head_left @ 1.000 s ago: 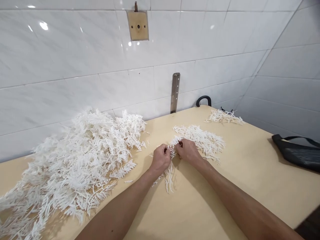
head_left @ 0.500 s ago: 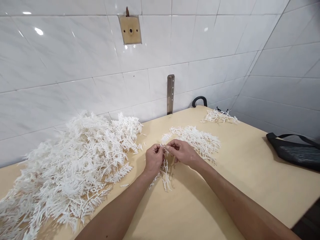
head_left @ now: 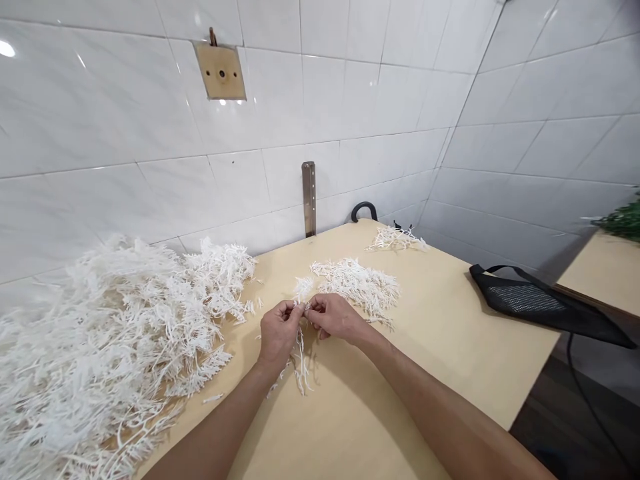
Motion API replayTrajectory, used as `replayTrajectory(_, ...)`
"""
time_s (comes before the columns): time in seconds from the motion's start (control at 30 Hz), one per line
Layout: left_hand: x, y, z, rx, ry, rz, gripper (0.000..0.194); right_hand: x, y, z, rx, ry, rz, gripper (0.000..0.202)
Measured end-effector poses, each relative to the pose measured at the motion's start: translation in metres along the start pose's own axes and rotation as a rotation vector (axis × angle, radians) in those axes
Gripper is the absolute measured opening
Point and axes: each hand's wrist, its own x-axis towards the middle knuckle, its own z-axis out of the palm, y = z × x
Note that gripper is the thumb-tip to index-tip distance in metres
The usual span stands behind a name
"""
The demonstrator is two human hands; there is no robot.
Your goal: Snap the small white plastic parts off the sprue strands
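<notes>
My left hand (head_left: 281,331) pinches a white artificial plant sprig (head_left: 301,363) whose thin branching stems hang down below the fingers. Right beside it, my right hand (head_left: 333,316) has its thumb and fingertips closed on the upper part of the same sprig. The fingertips of both hands nearly meet, so the exact spot they hold is partly hidden. Just beyond my right hand lies a small pile of white sprigs (head_left: 357,283). A far larger heap of feathery white sprigs (head_left: 125,340) spreads over the left of the table.
The pale tan table (head_left: 400,407) meets a white tiled wall. Bare stems (head_left: 397,238) lie near its far corner, by a black curved handle (head_left: 364,211). A black mesh bag (head_left: 530,297) rests at the right edge. Green foliage (head_left: 623,217) sits on another surface at far right.
The camera view has turned right, so everything appears shifted left and the green foliage has come into view. Both hands stay pinched together on the sprig.
</notes>
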Motion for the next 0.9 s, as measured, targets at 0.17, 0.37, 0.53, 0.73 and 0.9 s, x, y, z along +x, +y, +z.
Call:
replayTrajectory(0.17,-0.001,0.0,0.001,-0.018,-0.003,0.003,0.028,-0.003,-0.001,0.001,-0.009,0.027,-0.056,0.014)
replayTrajectory(0.37,0.001,-0.007,0.0,-0.048,-0.002,0.008,0.029,-0.001,0.001,0.0,0.102,-0.028,0.041,0.018)
replayTrajectory(0.53,0.003,-0.007,-0.002,-0.084,-0.021,-0.025,0.03,0.002,0.007,0.0,0.17,-0.066,0.054,0.023)
replayTrajectory(0.73,0.002,-0.009,0.0,-0.022,-0.017,0.006,0.027,0.004,0.008,0.009,0.059,0.031,0.042,0.013)
replayTrajectory(0.9,-0.001,-0.01,0.001,-0.029,0.024,0.024,0.025,0.007,0.004,0.018,0.061,0.143,0.122,0.006)
